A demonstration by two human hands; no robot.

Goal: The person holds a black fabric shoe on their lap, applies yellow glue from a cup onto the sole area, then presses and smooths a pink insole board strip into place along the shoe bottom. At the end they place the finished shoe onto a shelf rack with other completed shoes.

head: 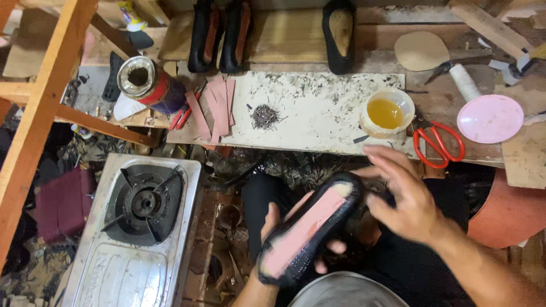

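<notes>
Left hand [284, 239] wraps from beneath a black shoe [310, 230], sole up, pink insole board showing; shoe held over the lap, below the surface [318, 113] edge. Right hand [406, 196] open, fingers spread, blurred, at the shoe's toe end; contact cannot be told. On the surface: red-and-blue labelled tin can [149, 85] lying on its side at left, open mouth dark inside. Clear plastic cup [387, 112] holds amber liquid. Pink round lid [490, 118] at right, red scissors [438, 143] beside it. Small nail pile [264, 116] mid-surface. Gas stove [139, 227] on the floor, left.
</notes>
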